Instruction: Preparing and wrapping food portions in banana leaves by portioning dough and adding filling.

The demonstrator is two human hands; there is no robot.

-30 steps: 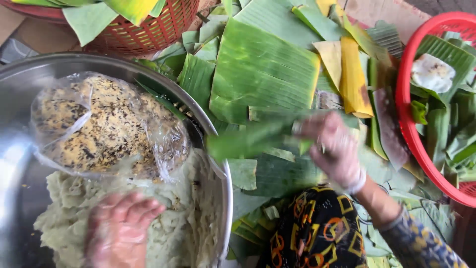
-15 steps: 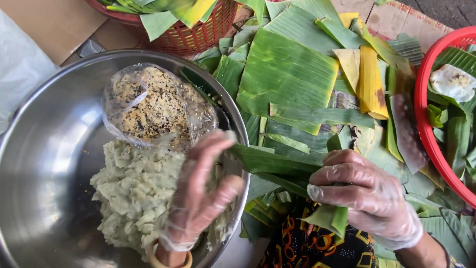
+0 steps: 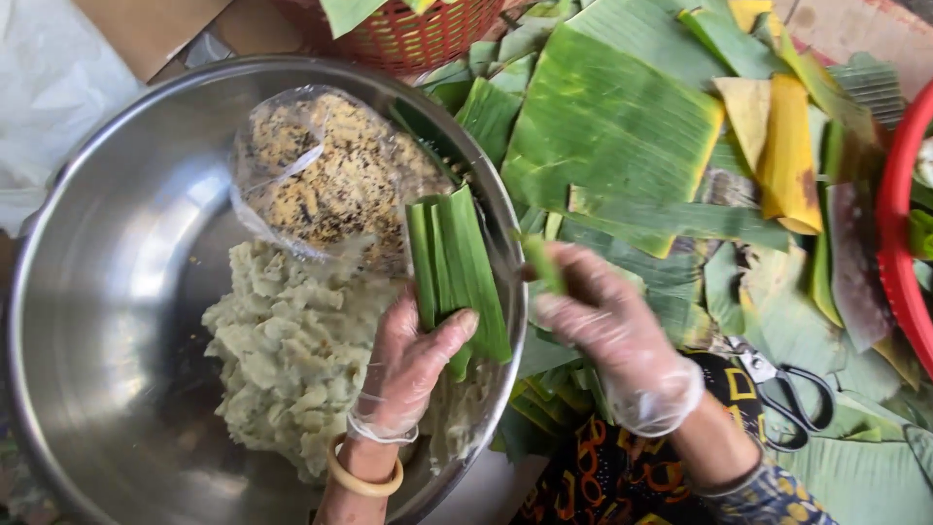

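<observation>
Two hands, both in thin clear plastic gloves, are at work over the edge of the bowl; my left hand (image 3: pixel 413 365) is closed around a folded strip of banana leaf (image 3: pixel 455 270), thumb across its lower end, so that the strip stands up from my palm over the inside of the bowl; a pale bangle (image 3: pixel 362 476) sits on that wrist; my right hand (image 3: pixel 612 335) is just beside it, fingers curled loosely, pinching a small green bit of leaf (image 3: pixel 544 264) at the fingertips, though I cannot tell how firmly it grips.

Under the left hand lies a heap of pale greenish dough (image 3: pixel 292 350) in the big steel bowl (image 3: pixel 107 292); behind the dough, touching it, rests a clear plastic bag of crumbly yellow filling (image 3: pixel 326 180) flecked with dark specks; the folded strip overlaps the near edge of that bag.

Right of the bowl the ground is covered with many cut banana leaves (image 3: pixel 607 122), some broad and green, a few yellowed (image 3: pixel 787 156); black scissors (image 3: pixel 792 394) lie on the leaves near my right wrist; a red plastic basket (image 3: pixel 899 243) shows at the far right edge, and a woven red basket (image 3: pixel 408 34) sits beyond the bowl at the top; my patterned sleeve (image 3: pixel 768 491) runs off the bottom.
</observation>
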